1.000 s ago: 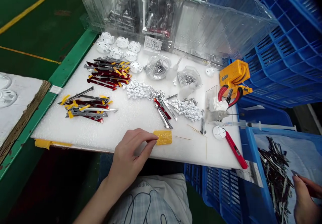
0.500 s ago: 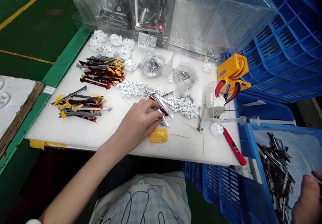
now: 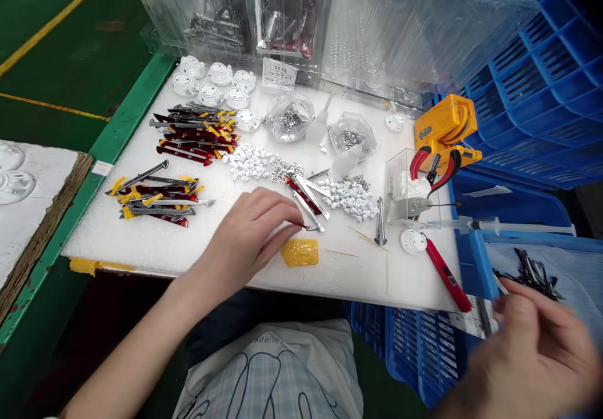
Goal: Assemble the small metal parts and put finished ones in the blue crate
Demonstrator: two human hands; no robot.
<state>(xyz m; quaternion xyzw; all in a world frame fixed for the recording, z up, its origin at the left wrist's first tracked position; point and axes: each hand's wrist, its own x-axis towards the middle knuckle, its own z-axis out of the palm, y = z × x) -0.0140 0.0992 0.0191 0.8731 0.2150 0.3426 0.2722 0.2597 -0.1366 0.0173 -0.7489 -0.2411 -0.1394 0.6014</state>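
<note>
My left hand [image 3: 257, 230] is closed in a pinch above the white foam board, just left of a small pile of silver and red blade-shaped parts [image 3: 308, 196]. A thin, dark metallic piece shows at its fingertips; its full shape is hidden. Just below those fingertips lies a yellow tape-like piece [image 3: 300, 252]. At the right, my right hand [image 3: 532, 343], partly blurred, is over the edge of a blue crate [image 3: 480, 262]. Its thumb and fingers pinch a slim silver strip [image 3: 501, 284]. Dark narrow parts [image 3: 534, 274] lie in that crate.
Yellow-tagged blade parts [image 3: 198, 133] lie at the left, with white round pieces [image 3: 220, 75] behind. White bits [image 3: 353, 199] are heaped centrally. A clear box [image 3: 400, 186] holds red-handled pliers [image 3: 436, 171] beside a yellow tape dispenser [image 3: 447, 130]. A red-handled tool [image 3: 447, 274] reaches the board's edge.
My left hand has drawn slightly back from the blade pile, a thin piece now showing at its fingertips. My right hand has moved left and up over the crate, a slim strip in its fingers.
</note>
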